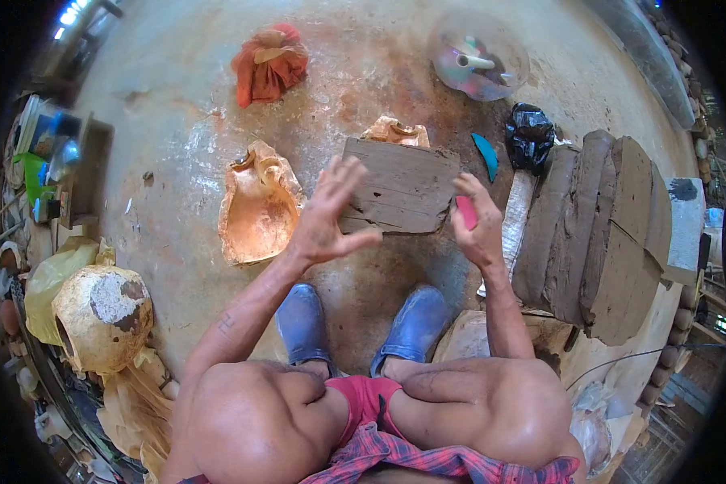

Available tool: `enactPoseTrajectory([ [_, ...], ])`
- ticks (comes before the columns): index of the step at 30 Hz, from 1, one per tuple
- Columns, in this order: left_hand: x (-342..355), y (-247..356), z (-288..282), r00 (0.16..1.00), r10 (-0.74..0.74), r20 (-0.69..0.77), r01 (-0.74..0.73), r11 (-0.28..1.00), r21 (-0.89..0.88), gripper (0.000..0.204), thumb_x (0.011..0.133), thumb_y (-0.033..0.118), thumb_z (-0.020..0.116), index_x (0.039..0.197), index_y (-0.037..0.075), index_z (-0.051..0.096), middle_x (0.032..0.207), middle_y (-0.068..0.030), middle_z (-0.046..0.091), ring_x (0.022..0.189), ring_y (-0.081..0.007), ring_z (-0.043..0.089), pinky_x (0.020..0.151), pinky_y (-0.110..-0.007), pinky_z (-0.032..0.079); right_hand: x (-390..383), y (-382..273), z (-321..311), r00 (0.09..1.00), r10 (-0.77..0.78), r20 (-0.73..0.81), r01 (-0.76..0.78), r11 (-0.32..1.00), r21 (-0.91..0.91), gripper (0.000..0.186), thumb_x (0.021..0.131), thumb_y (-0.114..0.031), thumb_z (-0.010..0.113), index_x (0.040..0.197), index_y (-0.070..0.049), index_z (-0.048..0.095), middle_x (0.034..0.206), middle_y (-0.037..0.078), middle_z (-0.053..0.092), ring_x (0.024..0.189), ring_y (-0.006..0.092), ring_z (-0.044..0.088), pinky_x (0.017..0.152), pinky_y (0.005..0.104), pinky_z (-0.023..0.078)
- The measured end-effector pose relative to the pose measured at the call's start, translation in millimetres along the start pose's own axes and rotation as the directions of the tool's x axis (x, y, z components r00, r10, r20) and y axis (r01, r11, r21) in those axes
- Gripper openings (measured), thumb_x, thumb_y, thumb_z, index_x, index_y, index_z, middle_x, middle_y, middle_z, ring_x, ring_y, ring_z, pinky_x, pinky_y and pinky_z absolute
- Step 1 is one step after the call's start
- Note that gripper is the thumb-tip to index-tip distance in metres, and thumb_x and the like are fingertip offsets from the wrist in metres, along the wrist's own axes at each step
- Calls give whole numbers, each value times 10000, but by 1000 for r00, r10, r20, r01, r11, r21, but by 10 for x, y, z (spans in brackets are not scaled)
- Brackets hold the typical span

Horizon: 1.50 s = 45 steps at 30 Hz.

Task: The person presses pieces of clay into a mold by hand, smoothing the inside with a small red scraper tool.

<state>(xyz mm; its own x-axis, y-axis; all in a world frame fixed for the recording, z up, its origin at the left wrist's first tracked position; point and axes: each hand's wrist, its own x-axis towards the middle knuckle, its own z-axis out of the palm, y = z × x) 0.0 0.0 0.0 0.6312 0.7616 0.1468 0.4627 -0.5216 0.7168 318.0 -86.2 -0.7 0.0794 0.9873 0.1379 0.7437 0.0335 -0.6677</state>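
Note:
A grey-brown clay slab (pixel 403 189) with a cracked lower edge stands between my hands, covering part of a pale mold (pixel 394 131) behind it. My left hand (pixel 329 214) is open at the slab's left side, fingers and thumb spread; whether it touches the clay I cannot tell. On the other side, my right hand (pixel 477 226) holds a small flat pink piece (pixel 466 211) against its palm, close to the slab's right edge. A hollow orange-tan mold (pixel 260 211) lies left of my left hand. Beyond my right hand lies a teal curved scraper (pixel 485 156).
Thick clay slabs (pixel 593 238) are stacked at the right, beside a black plastic bag (pixel 529 133). A red cloth bundle (pixel 271 66) and a clear plastic basin (pixel 480 60) are farther away. A round pale mold (pixel 103 316) sits at the left. My blue shoes (pixel 411 327) are below the slab.

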Motion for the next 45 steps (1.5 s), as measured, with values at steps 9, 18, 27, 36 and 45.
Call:
enactPoseTrajectory([
  [9,283,-283,388,792,-595,136,519,538,-664,803,1077,305,598,1688,15,164,1705,-241,301,1572,-288,313,1269,-357,253,430,-103,438,865,485,-128,-455,866,206,646,1045,-366,606,1551,12,471,1454,308,596,1343,429,600,1123,460,463],
  [18,206,-338,481,859,-509,-62,429,779,-458,732,1072,239,559,1681,42,204,1661,-259,375,1536,-378,379,1260,-413,295,499,-158,592,902,390,-185,-367,919,145,598,1017,-234,636,1549,-9,481,1389,320,631,1283,465,625,1098,480,479],
  [27,241,-184,497,900,-402,-167,334,884,-329,726,1043,184,573,1668,41,233,1635,-311,374,1481,-464,423,1233,-473,342,484,-324,540,912,200,-358,-166,978,124,574,952,-121,713,1504,-72,563,1256,271,712,1105,401,733,918,440,577],
  [36,326,207,375,875,-468,-127,413,856,-312,715,1029,139,581,1658,42,254,1569,-352,433,1431,-541,433,1194,-516,381,494,-522,192,930,171,-326,-179,984,5,591,910,-93,739,1479,-75,583,1011,290,731,929,409,753,805,463,571],
  [45,233,99,649,852,-469,-234,433,881,-188,732,1014,118,597,1652,8,256,1638,-331,343,1547,-498,279,1249,-499,327,587,-674,197,954,275,-122,-279,960,-15,702,899,-76,731,1557,-130,493,964,283,735,848,443,738,748,474,568],
])
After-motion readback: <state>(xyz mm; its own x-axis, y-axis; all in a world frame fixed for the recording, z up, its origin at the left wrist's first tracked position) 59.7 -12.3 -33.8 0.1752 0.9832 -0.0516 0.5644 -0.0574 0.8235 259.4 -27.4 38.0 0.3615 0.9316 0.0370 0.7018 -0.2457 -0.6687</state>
